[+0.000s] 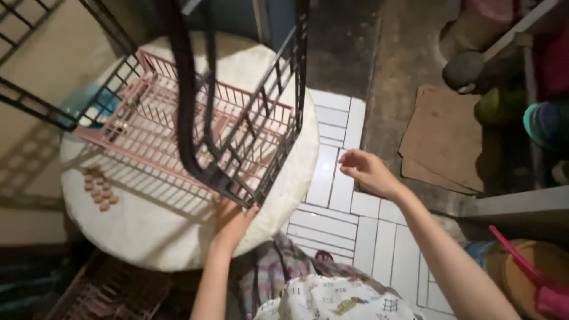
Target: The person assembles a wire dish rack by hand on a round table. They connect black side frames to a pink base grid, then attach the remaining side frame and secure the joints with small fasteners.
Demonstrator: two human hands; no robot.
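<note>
The black wire rack [249, 112] and pink basket [178, 127] crowd the round table's [154, 231] upper half, leaving open tabletop at lower left and bare tiled floor [338, 219] at centre right.

Black wire rack [249, 112], tilted, lower corner gripped, over a pink slatted basket [178, 127], both on a round white tabletop [154, 225]

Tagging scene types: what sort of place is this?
Probably a home utility or wash area, dimly lit. Signs: white tiled floor meeting bare concrete, a pink plastic rack on a round white table, and flattened cardboard on the ground.
</note>
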